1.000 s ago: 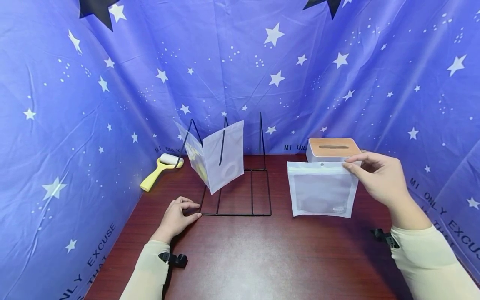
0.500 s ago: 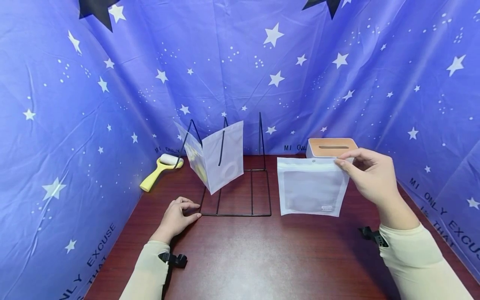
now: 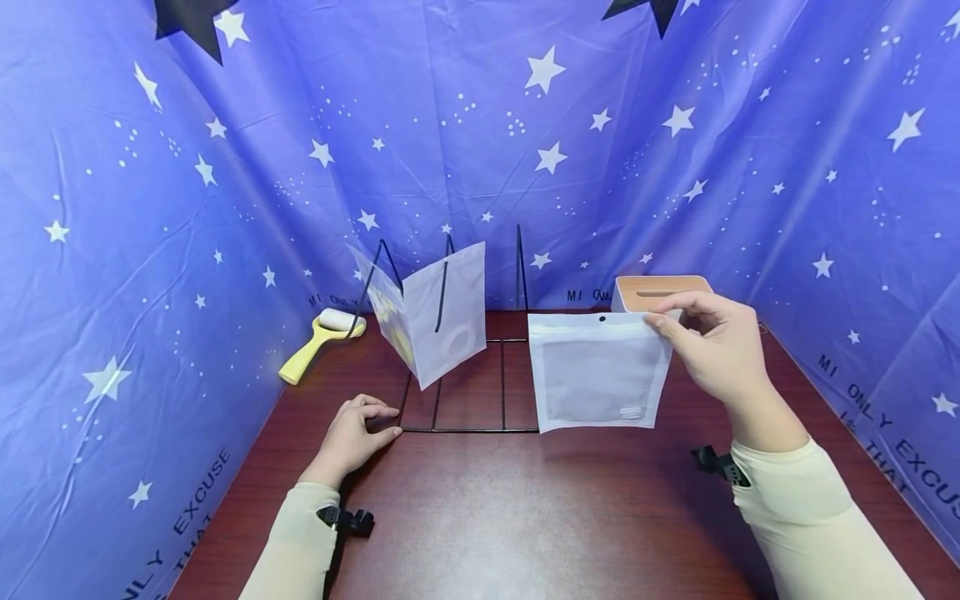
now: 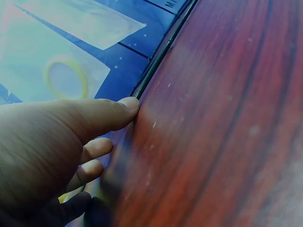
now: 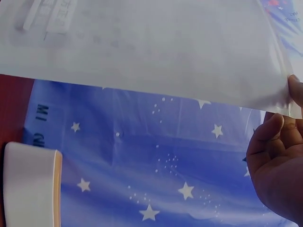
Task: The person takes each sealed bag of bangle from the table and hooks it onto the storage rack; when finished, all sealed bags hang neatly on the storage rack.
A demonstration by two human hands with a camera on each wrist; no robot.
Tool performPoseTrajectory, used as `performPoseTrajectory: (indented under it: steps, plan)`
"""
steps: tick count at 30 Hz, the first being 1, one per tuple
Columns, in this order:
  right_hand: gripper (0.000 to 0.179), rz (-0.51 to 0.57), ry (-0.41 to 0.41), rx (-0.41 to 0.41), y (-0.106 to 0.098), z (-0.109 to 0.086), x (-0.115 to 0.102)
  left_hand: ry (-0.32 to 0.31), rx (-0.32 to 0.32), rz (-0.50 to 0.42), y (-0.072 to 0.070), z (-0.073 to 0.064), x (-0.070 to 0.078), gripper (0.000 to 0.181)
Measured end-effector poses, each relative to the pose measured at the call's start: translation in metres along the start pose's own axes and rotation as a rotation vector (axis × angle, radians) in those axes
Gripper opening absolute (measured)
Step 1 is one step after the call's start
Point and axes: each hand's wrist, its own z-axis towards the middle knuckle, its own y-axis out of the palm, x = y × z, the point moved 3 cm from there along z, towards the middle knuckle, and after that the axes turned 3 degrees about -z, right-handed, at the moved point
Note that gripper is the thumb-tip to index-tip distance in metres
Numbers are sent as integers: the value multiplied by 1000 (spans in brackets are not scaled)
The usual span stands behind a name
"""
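Note:
In the head view, my left hand (image 3: pixel 358 429) holds the front left corner of a black wire rack (image 3: pixel 504 383). The left wrist view shows the thumb (image 4: pixel 124 106) on the rod's end. Two translucent zip bags stand tilted between the rack's uprights; the left bag (image 3: pixel 387 321) has yellow in it. Through the right bag (image 3: pixel 442 325) a ring shape shows. My right hand (image 3: pixel 712 346) pinches the top right corner of a white zip bag (image 3: pixel 585 375), which hangs upright above the table and covers the rack's right edge.
A yellow-handled lint roller (image 3: pixel 315 342) lies left of the rack. At the back right stands a white tissue box (image 3: pixel 660 287) with a wooden lid, partly behind my right hand. A blue starry curtain (image 3: pixel 480 125) encloses the brown table (image 3: pixel 487 517) on three sides.
My right hand has carried the zip bag leftward, from in front of the tissue box to the rack's right edge. The left hand has stayed at the rack's corner.

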Motion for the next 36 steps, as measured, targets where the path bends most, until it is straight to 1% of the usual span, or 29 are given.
performPoseTrajectory:
  steps: [5, 8, 12, 14, 17, 19, 21, 22, 25, 27, 31, 34, 36]
  plan:
    - [14, -18, -27, -13, 9, 2, -5, 12, 1, 19, 0, 0, 0, 32]
    - [16, -12, -50, -20, 15, 2, -7, 26, 3, 39, 0, 1, 2, 33]
    - [17, 14, -58, -22, 22, 2, -9, 55, 14, 73, 1, 3, 6, 35]
    - [16, 23, -60, -23, 27, 2, -18, 69, 18, 82, 1, 4, 10, 36]
    - [16, 31, -59, -26, 33, 2, -19, 86, 22, 85, 1, 5, 17, 36]
    - [15, 48, -59, -34, 37, 3, -19, 95, 30, 85, 0, 6, 23, 36]
    - [15, 54, -53, -41, 41, 2, -11, 110, 45, 86, 0, 7, 28, 34]
    - [15, 57, -49, -44, 44, 2, -11, 118, 54, 85, 1, 8, 31, 33]
    - [14, 60, -40, -47, 52, 1, -12, 141, 69, 58, 2, 9, 39, 31]
    - [14, 62, -35, -43, 57, 1, -12, 160, 72, 24, 3, 9, 45, 30]
    - [14, 61, -21, -34, 68, 3, -15, 211, 75, -29, 5, 10, 61, 27]
    - [12, 80, -23, -35, 76, 5, -25, 259, 70, -65, 8, 12, 75, 24]
    - [11, 98, -27, -38, 80, 6, -33, 293, 62, -118, 11, 13, 84, 23]
